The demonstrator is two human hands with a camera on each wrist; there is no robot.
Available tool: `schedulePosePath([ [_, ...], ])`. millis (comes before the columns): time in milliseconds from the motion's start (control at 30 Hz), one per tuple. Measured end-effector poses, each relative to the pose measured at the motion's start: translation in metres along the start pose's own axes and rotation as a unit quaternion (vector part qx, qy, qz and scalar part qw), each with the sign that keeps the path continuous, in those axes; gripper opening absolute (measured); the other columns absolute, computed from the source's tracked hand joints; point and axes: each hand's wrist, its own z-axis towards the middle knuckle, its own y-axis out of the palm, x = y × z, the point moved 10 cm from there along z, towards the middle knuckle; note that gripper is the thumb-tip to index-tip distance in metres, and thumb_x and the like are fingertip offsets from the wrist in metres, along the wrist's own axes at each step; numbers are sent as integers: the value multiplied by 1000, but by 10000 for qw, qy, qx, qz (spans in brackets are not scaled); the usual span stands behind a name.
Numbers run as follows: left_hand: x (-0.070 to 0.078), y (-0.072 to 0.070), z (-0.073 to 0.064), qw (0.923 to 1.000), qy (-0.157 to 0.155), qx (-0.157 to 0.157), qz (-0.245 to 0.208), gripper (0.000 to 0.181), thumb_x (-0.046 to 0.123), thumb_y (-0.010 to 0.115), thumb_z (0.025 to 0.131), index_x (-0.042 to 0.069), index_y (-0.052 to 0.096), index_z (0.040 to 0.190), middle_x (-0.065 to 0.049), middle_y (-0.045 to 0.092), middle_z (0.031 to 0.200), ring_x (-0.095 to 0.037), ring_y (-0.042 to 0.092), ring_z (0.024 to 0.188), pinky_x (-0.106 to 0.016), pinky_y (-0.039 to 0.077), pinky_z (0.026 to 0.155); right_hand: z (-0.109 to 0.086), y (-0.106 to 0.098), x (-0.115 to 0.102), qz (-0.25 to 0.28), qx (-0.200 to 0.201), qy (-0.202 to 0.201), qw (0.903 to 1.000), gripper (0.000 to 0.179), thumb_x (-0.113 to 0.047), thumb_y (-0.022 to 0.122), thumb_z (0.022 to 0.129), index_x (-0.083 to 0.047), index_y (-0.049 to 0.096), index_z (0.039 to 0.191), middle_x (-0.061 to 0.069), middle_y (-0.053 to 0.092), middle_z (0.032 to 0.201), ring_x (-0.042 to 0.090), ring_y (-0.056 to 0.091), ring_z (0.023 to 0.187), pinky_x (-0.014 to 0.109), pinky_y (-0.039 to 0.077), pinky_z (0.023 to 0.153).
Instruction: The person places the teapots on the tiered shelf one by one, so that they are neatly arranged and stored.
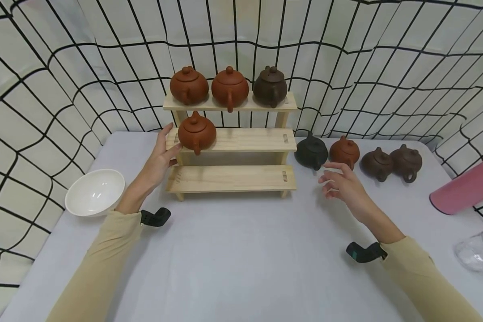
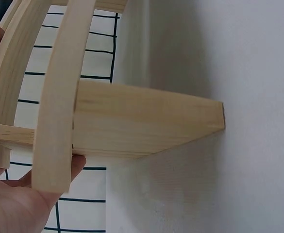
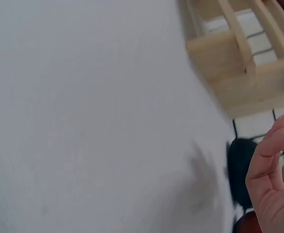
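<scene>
Eight teapots (image 1: 230,87) in total, split four and four if I'm counting right. Four are up on the one wooden stand (image 1: 247,139), which has three shelves: three across the top (two reddish ones and a dark brown teapot (image 1: 270,87) at the right end), plus one reddish teapot (image 1: 197,131) at the left end of the middle shelf. Nothing's sitting on the bottom one. The other four are on the white table (image 1: 241,259), just right of the stand: one black teapot (image 1: 311,151), one small reddish pot (image 1: 345,152), then two brown pots (image 1: 376,164) right beside each other.

Now the fingers. Left hand (image 1: 157,158) has hold of the stand's left end, thumb at the front by the middle-shelf pot and fingers wrapped along the side, spread partway. Can't tell how tight that is, or whether the thumb actually touches the pot. Right hand (image 1: 344,185) is about half open, fingers loosely bent, holding nothing. It's up over the table, close in front of the black one and the small reddish one.

Everything else is in ones and twos: one white bowl (image 1: 94,192) at the far left, one pink cylinder (image 1: 464,183) and one clear glass vessel (image 1: 476,252) on the right, cut off by the edge, and two black wrist devices (image 1: 156,218), one per arm.
</scene>
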Motion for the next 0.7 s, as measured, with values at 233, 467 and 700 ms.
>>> schedulePosePath([
  [233,-2,-2,-2,10000,-53,-8,-45,72,21,34,112,13,-12,167,-22,11,171,-41,22,153,-66,24,120,20,-7,22,416,12,454,9981,62,-34,44,113,1,22,159,-1,61,111,7,62,81,19,55,75],
  [467,0,0,0,9999,-19,-48,-145,73,21,36,111,12,-12,166,-21,10,171,-40,21,154,-66,23,120,37,10,18,570,-240,562,9965,62,-33,39,114,3,18,159,4,60,112,7,61,82,20,53,73],
  [700,0,-1,0,10000,-10,-23,-87,73,21,36,111,12,-11,167,-21,8,171,-41,21,154,-67,23,120,43,21,20,759,-184,566,9953,37,-28,35,115,1,40,138,2,60,104,7,59,76,21,50,67],
])
